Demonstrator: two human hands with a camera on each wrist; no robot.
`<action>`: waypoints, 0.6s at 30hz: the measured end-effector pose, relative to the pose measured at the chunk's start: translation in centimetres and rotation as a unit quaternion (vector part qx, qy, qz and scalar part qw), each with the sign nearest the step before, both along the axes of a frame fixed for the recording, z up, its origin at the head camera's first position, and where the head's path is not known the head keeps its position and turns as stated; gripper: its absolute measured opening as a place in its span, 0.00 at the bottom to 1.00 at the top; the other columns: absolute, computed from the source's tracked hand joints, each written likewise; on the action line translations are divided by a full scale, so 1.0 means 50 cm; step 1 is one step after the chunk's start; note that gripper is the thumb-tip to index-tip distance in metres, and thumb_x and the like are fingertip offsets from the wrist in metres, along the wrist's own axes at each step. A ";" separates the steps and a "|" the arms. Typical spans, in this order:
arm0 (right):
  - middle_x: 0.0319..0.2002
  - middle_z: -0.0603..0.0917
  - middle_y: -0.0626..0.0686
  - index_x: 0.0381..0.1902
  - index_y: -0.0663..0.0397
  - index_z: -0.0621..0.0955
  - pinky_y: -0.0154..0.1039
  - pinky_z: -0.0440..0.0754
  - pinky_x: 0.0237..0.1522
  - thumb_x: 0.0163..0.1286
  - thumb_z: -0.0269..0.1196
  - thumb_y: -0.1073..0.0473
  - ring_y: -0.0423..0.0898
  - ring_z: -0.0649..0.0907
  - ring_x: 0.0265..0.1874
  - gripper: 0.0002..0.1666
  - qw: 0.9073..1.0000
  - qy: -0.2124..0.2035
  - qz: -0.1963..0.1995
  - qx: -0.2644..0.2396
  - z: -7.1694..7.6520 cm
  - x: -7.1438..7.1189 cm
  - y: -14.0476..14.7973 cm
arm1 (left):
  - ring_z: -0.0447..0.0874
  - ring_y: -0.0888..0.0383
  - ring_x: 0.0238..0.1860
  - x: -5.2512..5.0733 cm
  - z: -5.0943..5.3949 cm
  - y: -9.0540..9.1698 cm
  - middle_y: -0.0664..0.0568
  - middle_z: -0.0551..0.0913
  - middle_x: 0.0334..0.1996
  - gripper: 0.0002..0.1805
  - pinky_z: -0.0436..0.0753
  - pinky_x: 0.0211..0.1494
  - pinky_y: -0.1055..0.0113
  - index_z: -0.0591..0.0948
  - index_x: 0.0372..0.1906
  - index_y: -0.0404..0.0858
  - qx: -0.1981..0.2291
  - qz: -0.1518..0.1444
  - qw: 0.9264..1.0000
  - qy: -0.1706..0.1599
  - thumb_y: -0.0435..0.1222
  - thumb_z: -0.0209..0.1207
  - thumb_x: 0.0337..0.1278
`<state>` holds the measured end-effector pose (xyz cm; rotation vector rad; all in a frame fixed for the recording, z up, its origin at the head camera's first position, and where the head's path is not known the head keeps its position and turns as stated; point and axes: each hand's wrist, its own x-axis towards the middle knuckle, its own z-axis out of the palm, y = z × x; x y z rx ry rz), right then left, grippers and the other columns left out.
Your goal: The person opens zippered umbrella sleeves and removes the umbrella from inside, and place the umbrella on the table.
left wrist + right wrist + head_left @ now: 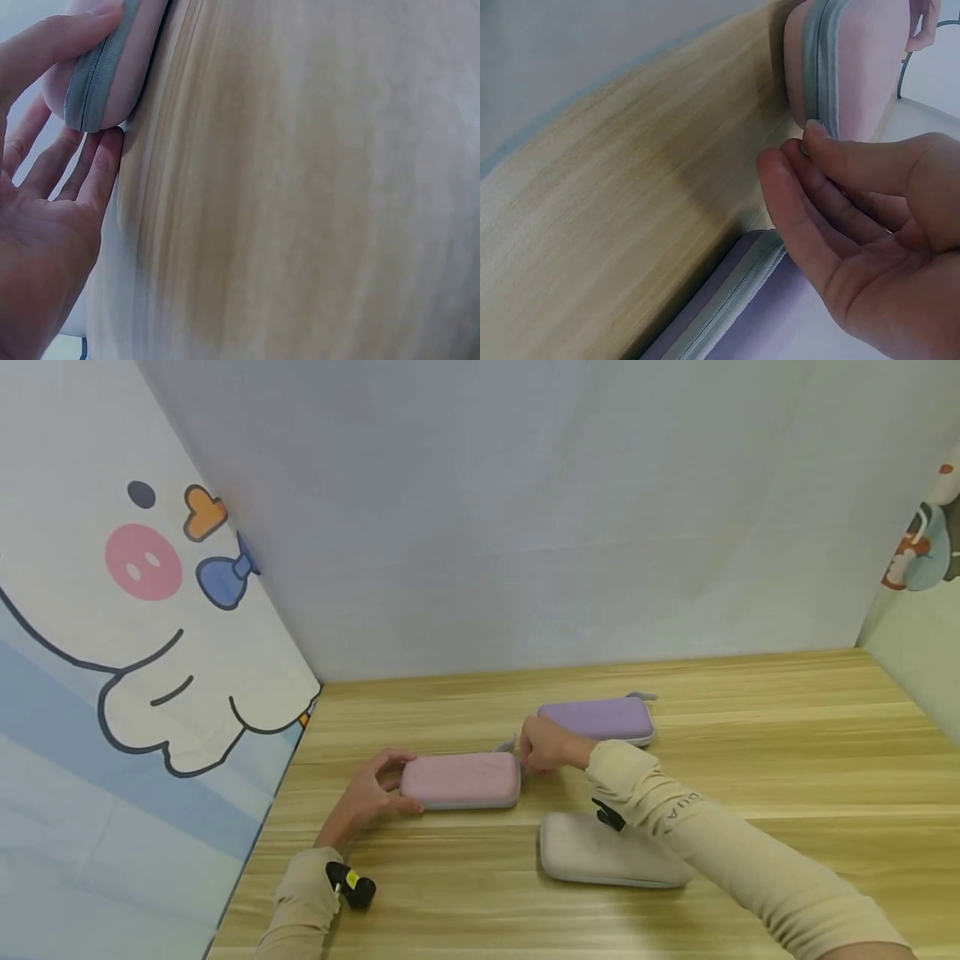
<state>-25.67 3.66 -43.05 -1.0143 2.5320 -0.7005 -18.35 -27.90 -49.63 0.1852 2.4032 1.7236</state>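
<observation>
A pink zip case (461, 780) lies on the table, its grey zipper band (826, 71) running round the side. At its left end my left hand (367, 793) holds it, the thumb (64, 41) on the zipper band and the fingers bent round the end. By the right end, my right hand (546, 746) pinches a small grey zipper pull (804, 148) between thumb and index finger; the fingers mostly cover it. Just behind the right hand lies a purple zip case (603, 718). Below the right forearm is a beige zip case (600, 850), partly hidden by the sleeve.
The wood-grain table (450, 893) meets a pale cloth backdrop (525, 527) at the back. A cartoon-printed cloth (67, 710) hangs at the left. Grey loops stick out behind the pink and purple cases.
</observation>
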 end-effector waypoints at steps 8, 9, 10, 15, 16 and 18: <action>0.08 0.73 0.44 0.13 0.62 0.82 0.27 0.68 0.14 0.45 0.62 0.77 0.35 0.69 0.08 0.09 1.000 -0.005 0.002 0.008 0.008 0.008 0.000 | 0.72 0.45 0.60 0.001 0.000 -0.001 0.44 0.70 0.60 0.44 0.76 0.57 0.57 0.72 0.59 0.40 0.003 -0.002 1.000 0.001 0.30 0.78 0.26; 0.07 0.72 0.44 0.13 0.62 0.82 0.27 0.68 0.14 0.45 0.62 0.77 0.34 0.69 0.08 0.09 1.000 -0.006 0.004 0.008 0.009 0.008 0.000 | 0.72 0.45 0.60 0.000 0.000 -0.001 0.44 0.71 0.59 0.44 0.76 0.57 0.57 0.72 0.59 0.40 0.001 -0.001 1.000 0.002 0.30 0.78 0.26; 0.07 0.72 0.43 0.13 0.62 0.82 0.27 0.67 0.14 0.44 0.62 0.77 0.34 0.69 0.08 0.09 1.000 -0.006 0.005 0.008 0.009 0.009 0.000 | 0.72 0.45 0.60 0.000 0.000 -0.001 0.44 0.71 0.59 0.44 0.76 0.57 0.57 0.72 0.59 0.40 0.001 -0.001 1.000 0.003 0.30 0.79 0.26; 0.07 0.71 0.43 0.13 0.63 0.83 0.26 0.66 0.14 0.44 0.60 0.78 0.34 0.68 0.08 0.10 1.000 -0.006 0.010 0.009 0.007 0.008 0.000 | 0.73 0.46 0.60 0.000 0.001 0.000 0.45 0.71 0.59 0.44 0.75 0.57 0.57 0.72 0.58 0.40 -0.002 0.003 1.000 0.004 0.31 0.79 0.24; 0.07 0.72 0.43 0.13 0.63 0.83 0.26 0.67 0.13 0.44 0.59 0.78 0.34 0.68 0.08 0.10 1.000 -0.006 0.011 0.010 0.006 0.008 0.000 | 0.73 0.46 0.59 0.000 0.001 0.000 0.45 0.71 0.59 0.44 0.75 0.57 0.57 0.72 0.58 0.40 -0.002 0.003 1.000 0.004 0.31 0.79 0.24; 0.08 0.73 0.43 0.13 0.63 0.83 0.26 0.67 0.13 0.45 0.59 0.78 0.34 0.68 0.08 0.10 1.000 -0.007 0.011 0.013 0.008 0.009 0.000 | 0.73 0.46 0.59 0.000 0.001 0.001 0.45 0.72 0.59 0.44 0.75 0.58 0.57 0.73 0.58 0.40 -0.001 0.004 1.000 0.004 0.31 0.79 0.24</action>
